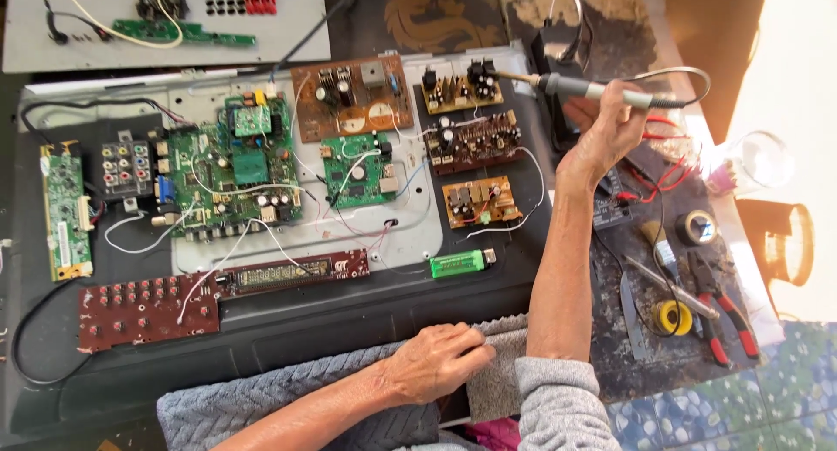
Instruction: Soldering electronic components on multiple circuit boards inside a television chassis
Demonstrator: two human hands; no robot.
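The right hand (610, 124) is raised over the right side of the workbench with its fingers curled closed around the grey handle of a soldering iron (580, 88). The iron lies almost level, its long axis running left to right, handle in the fist and thin metal tip pointing left. That tip ends just beside the upper small brown circuit board (461, 88), at its right edge; whether it touches the board cannot be told. The cord loops away from the handle's right end. This hand is by far the nearer to the row of small boards. The left hand (440, 361) is well apart, low at the near edge, palm down with fingers loosely bent, resting on a grey towel (501, 381) and gripping nothing. A green lighter (460, 263) lies between the two hands.
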